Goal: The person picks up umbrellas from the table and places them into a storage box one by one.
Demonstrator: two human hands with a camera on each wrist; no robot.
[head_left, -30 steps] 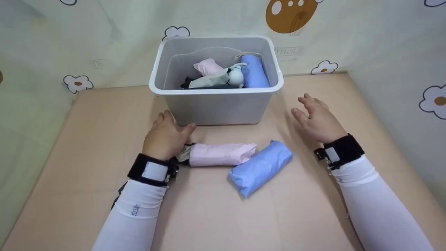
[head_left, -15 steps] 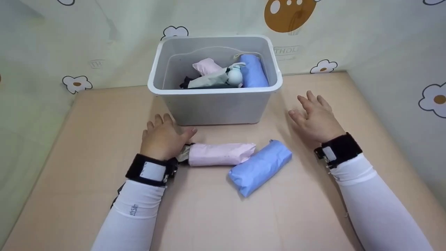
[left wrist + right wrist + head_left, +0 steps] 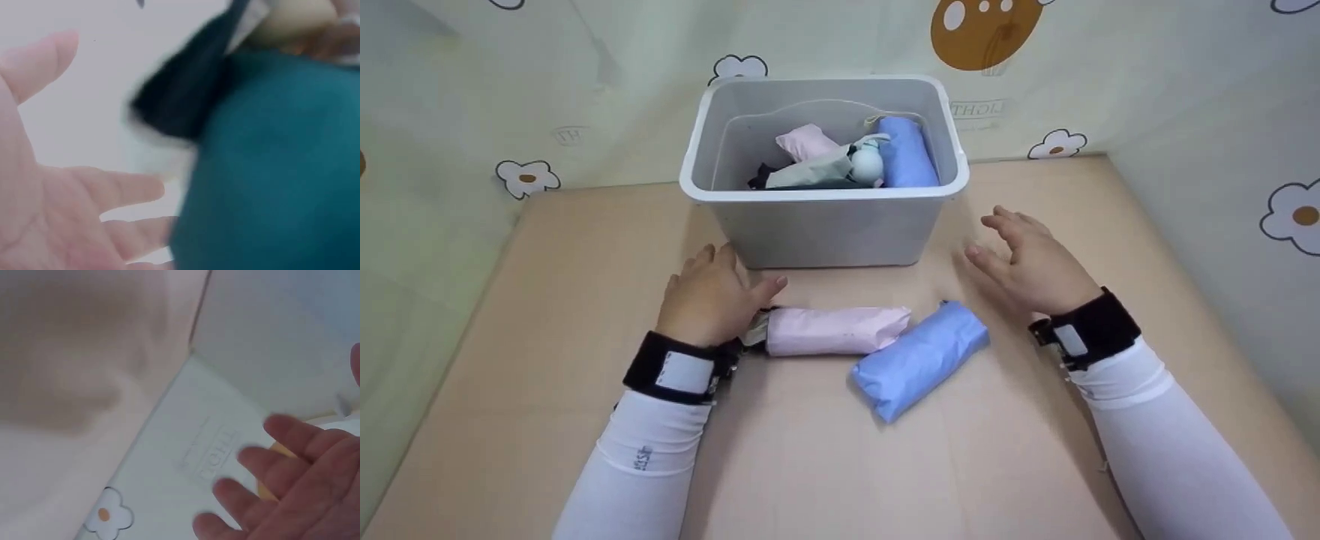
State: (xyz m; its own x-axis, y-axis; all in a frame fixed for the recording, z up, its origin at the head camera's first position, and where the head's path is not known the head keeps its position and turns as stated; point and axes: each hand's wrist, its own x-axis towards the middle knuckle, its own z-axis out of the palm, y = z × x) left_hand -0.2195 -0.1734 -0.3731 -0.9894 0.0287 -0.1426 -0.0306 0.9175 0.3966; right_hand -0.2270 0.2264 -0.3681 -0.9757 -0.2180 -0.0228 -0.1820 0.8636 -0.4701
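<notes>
My left hand (image 3: 709, 300) spreads its fingers by the lower left corner of the grey bin (image 3: 817, 232); whether they touch it I cannot tell. Its thumb is near a beige and black end (image 3: 756, 330) of something partly hidden by the hand. Beside that lies a pink fabric roll (image 3: 832, 331), its right end meeting a blue fabric roll (image 3: 921, 360). To the right of the bin, my right hand (image 3: 1035, 262) holds nothing, fingers loosely bent. A blurred dark teal thing (image 3: 281, 157) fills much of the left wrist view; its kind is unclear.
Inside the bin are a pink bundle (image 3: 806, 142), a pale green fabric bundle (image 3: 814, 171), a pale blue round knob (image 3: 867, 163) and another blue roll (image 3: 907, 154). A patterned sheet (image 3: 622, 90) rises behind and beside the beige tabletop (image 3: 825, 465).
My right hand swings a little left, towards the bin, its fingers bending slightly more. The left hand shifts slightly back and left. Bin and rolls stay in place.
</notes>
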